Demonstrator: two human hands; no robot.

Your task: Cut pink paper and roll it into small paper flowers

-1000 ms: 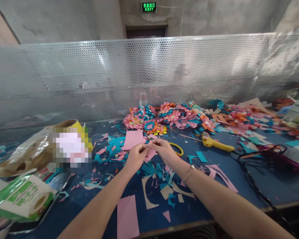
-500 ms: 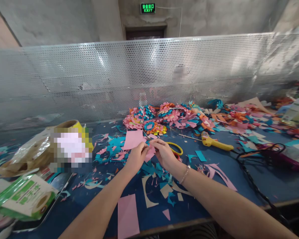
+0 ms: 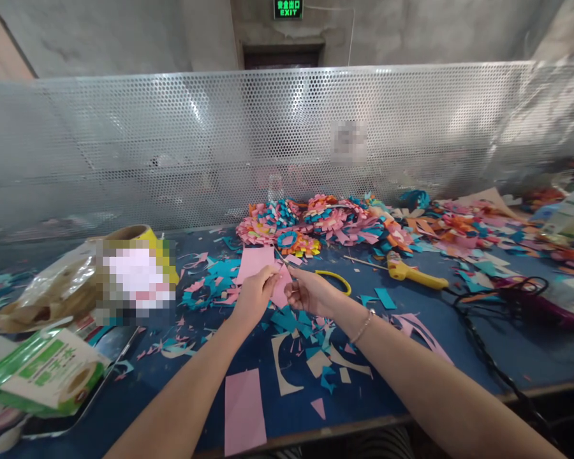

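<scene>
My left hand is closed in a pinch, its fingertips over a small pink felt-like piece. Whatever is between those fingertips is too small to name. Just to the right, my right hand has its fingers curled in, and I cannot make out what they hold. From behind the right hand a yellow loop handle sticks out, apparently of scissors lying on the table. A pink rectangular sheet lies just beyond the left hand. Another pink rectangle lies nearer the front edge.
Fringed pink, blue and orange flowers are heaped at the back before a perforated metal screen. A yellow glue gun with a black cord lies right. Tape rolls and a green-white packet stand left. Scraps cover the blue table.
My hands have drawn slightly apart. The right hand has turned, its lower fingers now curled into view, and the left has shifted a little left. The camera view has tilted slightly.
</scene>
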